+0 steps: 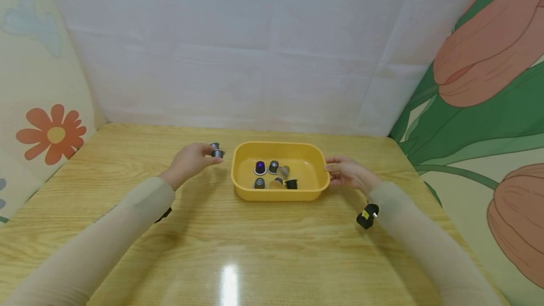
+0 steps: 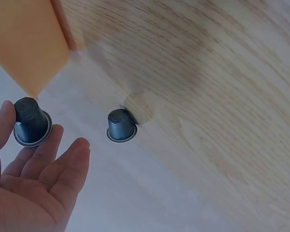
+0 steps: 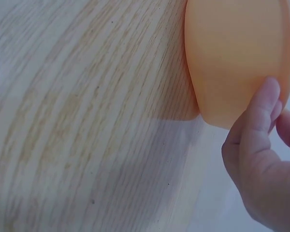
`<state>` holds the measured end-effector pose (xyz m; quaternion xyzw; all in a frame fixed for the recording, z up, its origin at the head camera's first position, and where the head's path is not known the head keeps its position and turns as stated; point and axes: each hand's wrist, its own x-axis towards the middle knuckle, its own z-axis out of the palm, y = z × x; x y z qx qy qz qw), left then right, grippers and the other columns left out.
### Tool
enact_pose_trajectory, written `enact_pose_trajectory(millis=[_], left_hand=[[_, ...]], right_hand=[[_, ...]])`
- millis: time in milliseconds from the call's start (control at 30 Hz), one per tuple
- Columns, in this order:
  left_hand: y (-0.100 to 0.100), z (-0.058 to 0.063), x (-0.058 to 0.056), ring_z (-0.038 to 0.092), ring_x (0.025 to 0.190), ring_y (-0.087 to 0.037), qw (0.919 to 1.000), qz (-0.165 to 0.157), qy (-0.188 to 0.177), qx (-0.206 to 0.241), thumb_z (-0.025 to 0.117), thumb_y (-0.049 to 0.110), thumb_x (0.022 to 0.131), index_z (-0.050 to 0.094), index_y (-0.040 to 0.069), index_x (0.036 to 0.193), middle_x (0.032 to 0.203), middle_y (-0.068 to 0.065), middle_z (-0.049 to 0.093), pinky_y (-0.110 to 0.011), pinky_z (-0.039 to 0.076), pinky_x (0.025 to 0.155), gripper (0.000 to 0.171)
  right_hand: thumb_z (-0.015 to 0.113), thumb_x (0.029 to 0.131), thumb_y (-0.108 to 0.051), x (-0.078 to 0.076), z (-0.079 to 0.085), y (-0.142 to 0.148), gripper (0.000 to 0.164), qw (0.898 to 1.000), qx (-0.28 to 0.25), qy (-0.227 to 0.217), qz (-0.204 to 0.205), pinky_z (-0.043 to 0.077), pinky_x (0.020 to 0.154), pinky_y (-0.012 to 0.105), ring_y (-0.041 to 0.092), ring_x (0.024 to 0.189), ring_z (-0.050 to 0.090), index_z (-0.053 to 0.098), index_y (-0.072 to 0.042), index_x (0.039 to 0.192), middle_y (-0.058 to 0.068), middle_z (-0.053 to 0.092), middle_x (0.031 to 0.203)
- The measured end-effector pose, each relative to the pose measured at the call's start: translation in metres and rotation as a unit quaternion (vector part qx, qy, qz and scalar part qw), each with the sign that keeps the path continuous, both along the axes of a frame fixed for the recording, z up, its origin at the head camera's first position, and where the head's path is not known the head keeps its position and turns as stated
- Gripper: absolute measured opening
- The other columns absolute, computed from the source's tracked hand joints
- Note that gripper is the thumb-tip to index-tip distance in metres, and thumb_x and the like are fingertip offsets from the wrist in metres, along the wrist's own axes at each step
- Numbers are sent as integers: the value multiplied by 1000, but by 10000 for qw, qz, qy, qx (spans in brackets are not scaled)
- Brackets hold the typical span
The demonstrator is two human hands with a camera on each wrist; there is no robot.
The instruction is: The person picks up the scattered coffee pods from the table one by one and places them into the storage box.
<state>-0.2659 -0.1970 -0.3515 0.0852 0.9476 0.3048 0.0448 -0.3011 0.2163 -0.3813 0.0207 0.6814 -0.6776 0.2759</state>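
My left hand [image 1: 193, 159] pinches a dark grey coffee capsule [image 2: 31, 121] between thumb and fingers, left of a yellow plastic basin [image 1: 280, 195]. Just behind the held one, a second dark coffee capsule [image 2: 121, 124] stands rim-down on the table. At the basin's opposite end, my right hand [image 1: 350, 174] holds the rim and end wall, its fingers [image 3: 261, 116] against the outside in the right wrist view. Inside the basin lie several capsules, among them a purple capsule [image 1: 260, 167], a grey capsule [image 1: 274, 166] and a black capsule [image 1: 291, 184]. Some are tipped over.
A light wood-grain table [image 1: 272, 240] carries everything. Behind it hangs a white cloth [image 1: 255, 60]. Panels printed with flowers stand at the left and right sides. Black wrist cameras [image 1: 368, 216] are strapped below the sleeves.
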Motion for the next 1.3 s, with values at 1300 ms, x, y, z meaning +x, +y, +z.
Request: enact_pose_trajectory(millis=[1300], left_hand=[[36,11,6,54,118,-38,9997,-205,-125,-70,66,29,94,62,0,127,128,-19,60,-54,44,97,44]], right_hand=[[43,100,2,2,3,0,37,10000,-59,-41,16,56,61,27,14,70,61,33,10,134,5,60,81]])
